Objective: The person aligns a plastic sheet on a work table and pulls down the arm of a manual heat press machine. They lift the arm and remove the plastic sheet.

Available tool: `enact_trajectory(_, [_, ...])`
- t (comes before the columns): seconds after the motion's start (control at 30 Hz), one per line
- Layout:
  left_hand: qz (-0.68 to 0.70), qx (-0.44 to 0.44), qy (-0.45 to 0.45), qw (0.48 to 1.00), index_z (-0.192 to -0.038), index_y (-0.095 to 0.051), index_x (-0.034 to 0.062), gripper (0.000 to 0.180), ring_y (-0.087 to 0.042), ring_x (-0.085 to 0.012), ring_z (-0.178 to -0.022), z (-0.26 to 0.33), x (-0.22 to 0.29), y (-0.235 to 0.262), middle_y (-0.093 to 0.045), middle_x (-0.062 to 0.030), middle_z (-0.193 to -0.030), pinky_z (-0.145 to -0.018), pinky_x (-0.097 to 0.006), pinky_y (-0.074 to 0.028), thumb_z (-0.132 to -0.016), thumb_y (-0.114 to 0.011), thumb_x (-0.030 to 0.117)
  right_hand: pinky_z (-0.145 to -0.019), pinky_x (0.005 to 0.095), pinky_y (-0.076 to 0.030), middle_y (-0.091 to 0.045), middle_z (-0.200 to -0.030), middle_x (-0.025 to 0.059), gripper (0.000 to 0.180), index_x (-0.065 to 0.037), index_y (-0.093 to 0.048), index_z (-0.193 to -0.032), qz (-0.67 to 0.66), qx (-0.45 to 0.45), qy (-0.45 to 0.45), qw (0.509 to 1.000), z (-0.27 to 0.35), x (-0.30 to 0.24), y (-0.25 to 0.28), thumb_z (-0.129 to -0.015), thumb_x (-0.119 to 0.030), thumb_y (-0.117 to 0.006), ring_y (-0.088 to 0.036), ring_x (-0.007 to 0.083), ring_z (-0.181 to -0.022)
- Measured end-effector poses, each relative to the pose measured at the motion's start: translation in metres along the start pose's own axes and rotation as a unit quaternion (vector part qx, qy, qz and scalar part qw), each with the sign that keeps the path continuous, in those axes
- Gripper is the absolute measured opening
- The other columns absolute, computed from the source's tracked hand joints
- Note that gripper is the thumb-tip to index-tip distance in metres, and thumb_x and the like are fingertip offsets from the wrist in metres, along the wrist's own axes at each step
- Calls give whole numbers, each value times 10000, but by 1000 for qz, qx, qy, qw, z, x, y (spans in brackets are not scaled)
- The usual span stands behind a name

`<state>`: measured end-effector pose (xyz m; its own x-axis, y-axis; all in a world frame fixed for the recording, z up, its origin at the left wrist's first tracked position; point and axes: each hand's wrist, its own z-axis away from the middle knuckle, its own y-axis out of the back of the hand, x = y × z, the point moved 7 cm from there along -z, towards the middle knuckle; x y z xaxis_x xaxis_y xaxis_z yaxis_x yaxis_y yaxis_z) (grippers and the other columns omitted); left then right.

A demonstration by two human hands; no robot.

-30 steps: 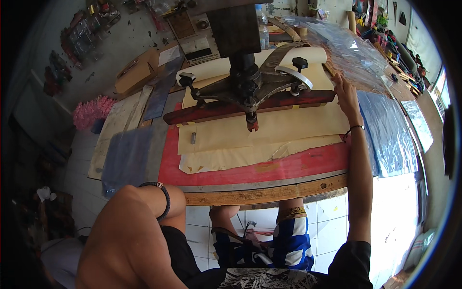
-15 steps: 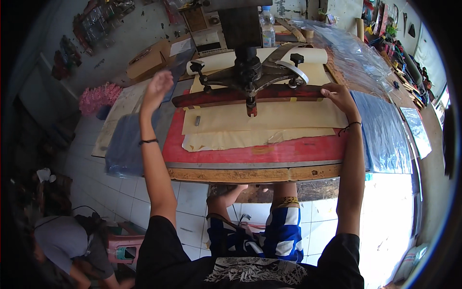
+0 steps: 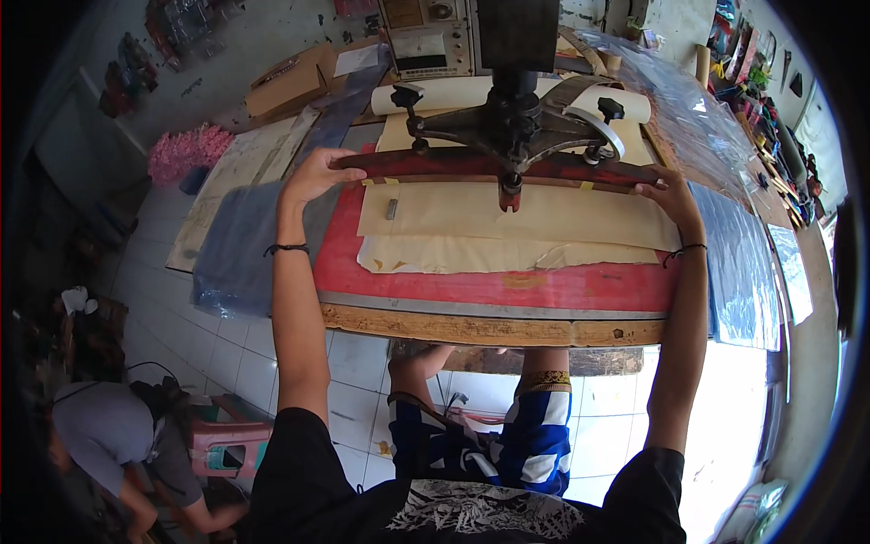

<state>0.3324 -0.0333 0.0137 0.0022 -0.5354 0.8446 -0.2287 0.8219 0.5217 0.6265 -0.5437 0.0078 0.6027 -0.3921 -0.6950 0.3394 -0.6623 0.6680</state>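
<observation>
My left hand [image 3: 324, 174] is wrapped round the left end of a long dark red bar [image 3: 435, 165]. At the opposite end, my right hand [image 3: 669, 194] has its fingers closed on the same bar. A black metal press head [image 3: 467, 124] with knobs is mounted over the bar's middle. Beneath lie tan paper sheets [image 3: 507, 213], the front one torn along its edge, on a red mat [image 3: 435, 286]. A small grey metal piece [image 3: 391, 209] rests on the paper, right of my left hand. What lies directly under the bar is hidden.
Blue-tinted plastic sheets [image 3: 237, 249] overhang the table's left, with more clear plastic [image 3: 689, 100] at the right. Behind the press are a white roll [image 3: 430, 94], a control box [image 3: 433, 45] and a cardboard box [image 3: 292, 82]. Another person [image 3: 104, 422] bends by a pink stool [image 3: 227, 449] at lower left.
My left hand, raised in the air before, has come down and taken hold of the bar's left end. My right hand stays on its end. The whole view has shifted slightly.
</observation>
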Motion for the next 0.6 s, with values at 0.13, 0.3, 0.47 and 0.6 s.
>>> enact_trajectory(0.13, [41, 16, 2, 999, -1096, -689, -41, 361, -592, -67, -787, 2, -4, -4, -695, -15, -920, -714, -237, -490, -835, -799, 183, -923, 375, -519, -717, -1038, 82, 455, 10, -663, -1166, -14, 8, 11, 1000, -2, 9, -3, -821, -250, -805, -658, 166, -986])
enact_trajectory(0.3, [21, 2, 13, 1000, -1150, -671, -45, 405, -609, -70, -809, 2, -10, 0, -703, -33, -964, -742, -237, -506, -836, -798, 176, -916, 372, -519, -714, -1039, 86, 477, 30, -650, -1175, -21, 14, 7, 1000, -1, 8, -3, -819, -246, -809, -656, 166, -990])
enact_trajectory(0.47, [61, 18, -3, 998, -1162, -669, -46, 411, -604, -70, -801, 2, -8, -7, -705, -30, -974, -731, -234, -497, -833, -798, 165, -919, 372, -516, -716, -1038, 88, 474, 24, -656, -1167, -11, 22, -2, 1000, 0, 12, -1, -819, -260, -808, -663, 170, -975])
enact_trajectory(0.6, [53, 19, -7, 998, -1154, -674, -40, 402, -601, -66, -806, 0, -15, -2, -706, -26, -969, -726, -228, -490, -831, -800, 164, -920, 373, -514, -720, -1025, 84, 476, 14, -662, -1159, -11, 25, 10, 1000, -1, 5, -2, -818, -284, -808, -664, 171, -975])
